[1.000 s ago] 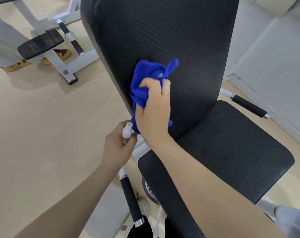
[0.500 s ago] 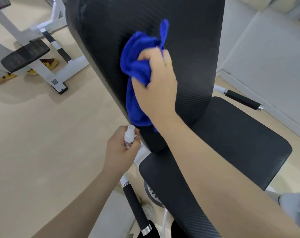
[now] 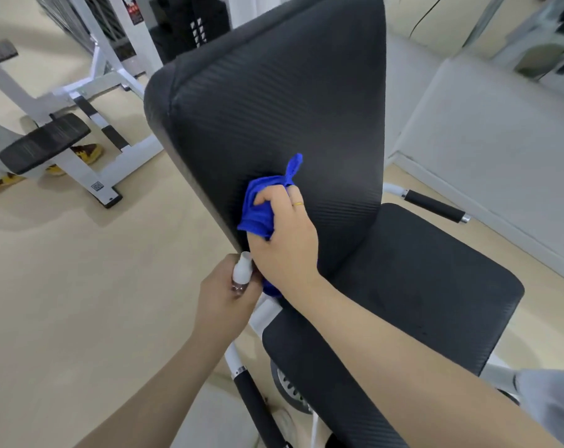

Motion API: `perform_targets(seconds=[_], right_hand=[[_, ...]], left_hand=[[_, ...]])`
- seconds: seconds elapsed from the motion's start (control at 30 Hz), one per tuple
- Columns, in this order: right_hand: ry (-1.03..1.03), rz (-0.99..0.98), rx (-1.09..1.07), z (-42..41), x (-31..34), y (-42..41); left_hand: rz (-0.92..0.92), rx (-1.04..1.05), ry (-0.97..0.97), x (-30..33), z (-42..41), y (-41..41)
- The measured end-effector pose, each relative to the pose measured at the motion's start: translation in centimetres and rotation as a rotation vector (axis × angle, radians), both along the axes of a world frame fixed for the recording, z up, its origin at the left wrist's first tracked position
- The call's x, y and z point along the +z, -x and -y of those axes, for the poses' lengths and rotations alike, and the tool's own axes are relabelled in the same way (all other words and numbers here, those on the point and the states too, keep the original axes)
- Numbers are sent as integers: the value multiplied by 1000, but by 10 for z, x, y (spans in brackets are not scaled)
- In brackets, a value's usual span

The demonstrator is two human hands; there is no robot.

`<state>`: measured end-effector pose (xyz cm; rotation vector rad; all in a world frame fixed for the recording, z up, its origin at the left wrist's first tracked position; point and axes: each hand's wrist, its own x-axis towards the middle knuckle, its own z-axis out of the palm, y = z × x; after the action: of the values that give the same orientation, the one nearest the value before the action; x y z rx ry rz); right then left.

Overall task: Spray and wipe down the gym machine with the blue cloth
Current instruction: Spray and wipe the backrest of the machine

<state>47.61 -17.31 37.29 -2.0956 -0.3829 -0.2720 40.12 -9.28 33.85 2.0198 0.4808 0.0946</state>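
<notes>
The gym machine has a tall black textured backrest (image 3: 274,101) and a black seat pad (image 3: 429,286). My right hand (image 3: 284,237) grips a bunched blue cloth (image 3: 258,208) and presses it against the lower left part of the backrest. One corner of the cloth sticks up above my fingers. Just below and to the left, my left hand (image 3: 225,299) holds a small spray bottle (image 3: 241,273) with a white cap, close to the backrest's edge. Most of the bottle is hidden in my fist.
Black-gripped handles stick out at the seat's right (image 3: 432,205) and lower left (image 3: 255,409). A white-framed bench (image 3: 45,142) stands at the left on the beige floor, with a person's yellow shoe (image 3: 87,153) beside it. A weight stack (image 3: 190,24) rises behind; grey padding (image 3: 487,150) lines the right.
My right hand has wiped the cloth back down the backrest from its upper part to the lower left. The left hand with the bottle has stayed near the backrest's bottom edge.
</notes>
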Motion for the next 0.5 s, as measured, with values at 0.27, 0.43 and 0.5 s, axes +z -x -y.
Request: perform_targets(seconds=[0.27,0.43,0.5], right_hand=[[-227,-363,-481,51,8,-98],[-131,-230,-234,43,10,-75],[-219,-170,-107,41,15,-74]], left_hand=[[39,-196,-70,30,-9,-3],[4,-248,-17,31,8,-6],[-1,-277,38,26,28,-13]])
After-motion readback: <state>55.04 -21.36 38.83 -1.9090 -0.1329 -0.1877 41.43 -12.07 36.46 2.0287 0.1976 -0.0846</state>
